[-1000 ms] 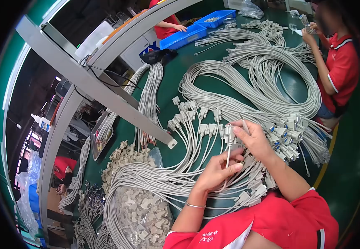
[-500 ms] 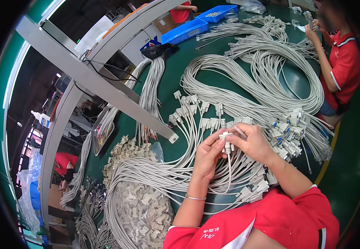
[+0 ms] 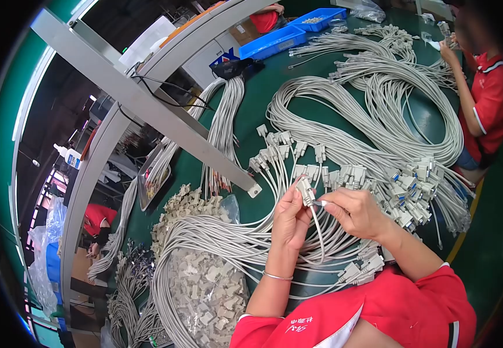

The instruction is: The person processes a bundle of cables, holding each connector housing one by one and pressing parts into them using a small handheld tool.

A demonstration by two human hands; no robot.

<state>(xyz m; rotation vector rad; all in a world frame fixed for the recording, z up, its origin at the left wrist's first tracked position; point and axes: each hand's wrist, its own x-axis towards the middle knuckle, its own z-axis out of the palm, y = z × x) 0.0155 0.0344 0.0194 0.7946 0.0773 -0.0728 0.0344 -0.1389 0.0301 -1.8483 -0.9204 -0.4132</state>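
My left hand (image 3: 289,219), with a bangle at the wrist, grips a beige D-sub cable connector (image 3: 306,190) between thumb and fingers. Its grey cable (image 3: 319,232) hangs down in a curve. My right hand (image 3: 357,214) pinches a small thin tool (image 3: 320,203) whose grey tip points at the connector's lower end, by the cable exit. The tool's exact kind is unclear, and most of it is hidden by the fingers. Several similar connectors (image 3: 353,174) on cables lie just behind my hands, and a few more (image 3: 362,271) lie near my body.
Loose beige connector shells fill a clear bag (image 3: 205,290) at the left front. Large cable bundles (image 3: 321,116) cover the green table. A metal post (image 3: 164,124) slants over the left side. Blue trays (image 3: 274,42) stand at the back. A co-worker in red (image 3: 489,98) works at the right.
My hands have drawn slightly apart. The connector has tilted in my left hand, and my right hand has shifted right and down, with the tool tip at the cable end. The view has shifted slightly.
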